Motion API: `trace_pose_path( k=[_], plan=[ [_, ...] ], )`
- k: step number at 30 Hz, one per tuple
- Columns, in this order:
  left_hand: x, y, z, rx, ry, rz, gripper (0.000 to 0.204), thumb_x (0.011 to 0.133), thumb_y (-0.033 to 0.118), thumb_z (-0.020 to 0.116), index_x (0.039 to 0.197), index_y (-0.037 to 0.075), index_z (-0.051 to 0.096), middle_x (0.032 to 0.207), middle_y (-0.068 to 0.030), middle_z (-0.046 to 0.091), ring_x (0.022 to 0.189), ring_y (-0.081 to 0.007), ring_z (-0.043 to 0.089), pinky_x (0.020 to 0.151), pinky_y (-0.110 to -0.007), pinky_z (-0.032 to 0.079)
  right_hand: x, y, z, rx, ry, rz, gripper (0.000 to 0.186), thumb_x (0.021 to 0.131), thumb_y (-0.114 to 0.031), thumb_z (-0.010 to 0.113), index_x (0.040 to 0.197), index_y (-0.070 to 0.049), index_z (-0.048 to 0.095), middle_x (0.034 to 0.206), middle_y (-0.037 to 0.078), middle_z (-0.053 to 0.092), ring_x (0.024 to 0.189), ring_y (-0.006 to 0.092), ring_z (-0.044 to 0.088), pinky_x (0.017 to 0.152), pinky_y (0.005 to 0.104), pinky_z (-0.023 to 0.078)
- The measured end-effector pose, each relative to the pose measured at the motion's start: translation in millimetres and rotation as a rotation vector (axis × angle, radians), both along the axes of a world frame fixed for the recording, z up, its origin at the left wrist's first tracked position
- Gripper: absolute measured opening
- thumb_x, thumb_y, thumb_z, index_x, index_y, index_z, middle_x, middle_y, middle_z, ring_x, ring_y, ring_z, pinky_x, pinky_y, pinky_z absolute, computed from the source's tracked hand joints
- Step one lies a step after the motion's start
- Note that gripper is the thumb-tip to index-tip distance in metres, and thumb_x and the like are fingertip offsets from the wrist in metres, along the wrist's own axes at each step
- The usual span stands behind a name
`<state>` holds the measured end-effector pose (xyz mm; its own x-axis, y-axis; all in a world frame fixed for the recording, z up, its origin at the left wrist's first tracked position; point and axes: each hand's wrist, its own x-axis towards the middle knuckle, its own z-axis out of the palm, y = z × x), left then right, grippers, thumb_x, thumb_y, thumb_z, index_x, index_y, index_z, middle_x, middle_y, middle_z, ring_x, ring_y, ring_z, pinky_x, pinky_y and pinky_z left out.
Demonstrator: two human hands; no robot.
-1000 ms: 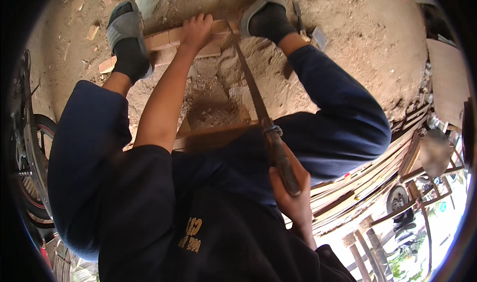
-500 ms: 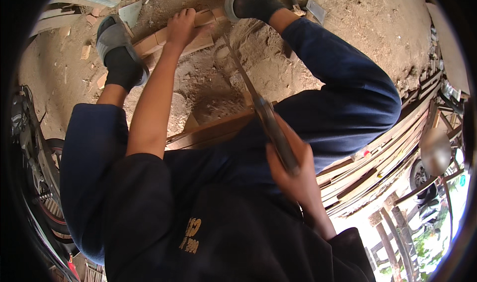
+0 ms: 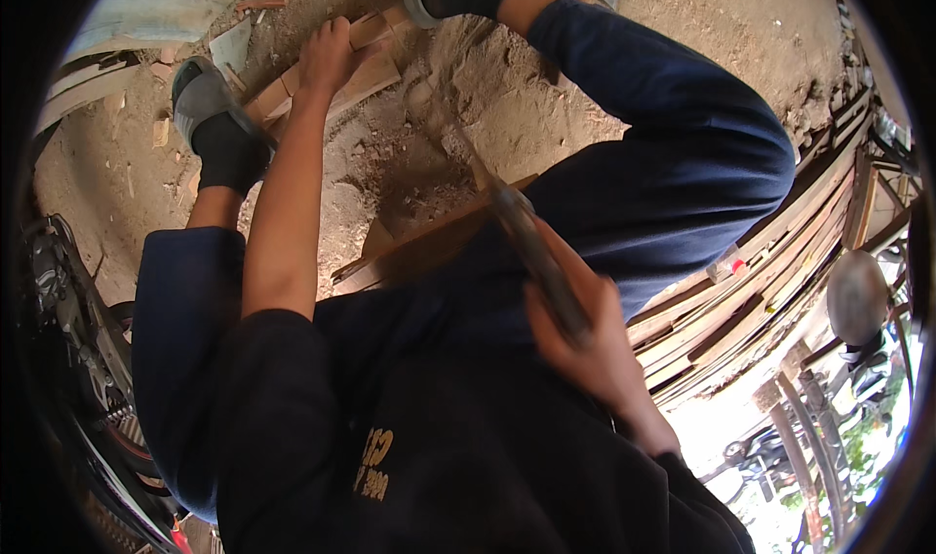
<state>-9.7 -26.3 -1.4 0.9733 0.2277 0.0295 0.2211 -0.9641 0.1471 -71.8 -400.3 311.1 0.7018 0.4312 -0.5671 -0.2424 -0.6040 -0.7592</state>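
A long tool with a thick dark handle and a thin, motion-blurred shaft or blade is gripped in my right hand, above my lap. Its far part slants up and left toward the ground between my feet; the tip is too smeared to make out its kind. My left hand is stretched forward, fingers curled over a row of tan blocks lying on the dirt between my feet. I cannot tell whether they are wood or brick. A paler tan piece lies along the row's near side.
A wooden board lies just ahead of my lap. Stacked planks run along the right. A motorbike stands at the left edge. Broken pieces and a pale sheet lie at the far left.
The view has shifted, so my feet and the blocks sit higher and farther left. My right hand keeps its grip on the blurred tool; my left hand stays on the blocks.
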Motion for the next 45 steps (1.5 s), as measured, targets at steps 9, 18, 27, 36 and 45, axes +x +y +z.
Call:
trace_pose_path(
  k=[9, 18, 27, 36, 45],
  plan=[
    [2, 1, -13, 0.024, -0.046, -0.029, 0.072, 0.082, 0.071, 0.068, 0.099, 0.002, 0.058, 0.097, -0.0203, 0.067, 0.092, -0.0395, 0.067, 0.077, -0.051, 0.053, 22, 23, -51, 0.117, -0.133, 0.034, 0.056, 0.086, 0.003, 0.059, 0.141, 0.007, 0.049, 0.082, 0.015, 0.066, 0.074, 0.0193, 0.062, 0.067, 0.0310, 0.051],
    [0, -2, -6, 0.080, -0.090, -0.069, 0.069, 0.081, 0.068, 0.072, 0.091, 0.002, 0.057, 0.089, -0.0198, 0.066, 0.083, -0.0387, 0.068, 0.072, -0.049, 0.055, 29, 39, -52, 0.116, -0.151, 0.026, 0.054, 0.088, 0.000, 0.060, 0.140, 0.007, 0.050, 0.072, 0.012, 0.061, 0.062, 0.0094, 0.057, 0.060, 0.0277, 0.047],
    [-5, 4, -13, 0.052, -0.125, -0.055, 0.072, 0.080, 0.072, 0.070, 0.093, 0.002, 0.058, 0.088, -0.0187, 0.067, 0.083, -0.0381, 0.068, 0.070, -0.049, 0.056, 25, 20, -41, 0.104, -0.064, 0.024, 0.059, 0.084, 0.000, 0.061, 0.140, 0.008, 0.048, 0.072, 0.021, 0.062, 0.069, 0.0298, 0.065, 0.064, 0.0385, 0.051],
    [1, -3, -11, -0.037, -0.053, -0.011, 0.073, 0.079, 0.074, 0.068, 0.093, 0.002, 0.060, 0.092, -0.0199, 0.068, 0.086, -0.0397, 0.068, 0.074, -0.050, 0.055, 19, 21, -43, 0.068, -0.037, 0.040, 0.057, 0.085, 0.002, 0.060, 0.141, 0.008, 0.049, 0.078, 0.026, 0.067, 0.075, 0.0350, 0.073, 0.069, 0.0390, 0.055],
    [-1, -2, -13, 0.001, -0.057, 0.009, 0.079, 0.078, 0.077, 0.066, 0.096, 0.001, 0.061, 0.094, -0.0216, 0.068, 0.091, -0.0395, 0.068, 0.077, -0.050, 0.054, 15, 8, -32, 0.080, -0.078, 0.017, 0.051, 0.087, 0.003, 0.060, 0.137, 0.008, 0.053, 0.079, 0.022, 0.067, 0.075, 0.0267, 0.073, 0.070, 0.0326, 0.053]
  ],
)
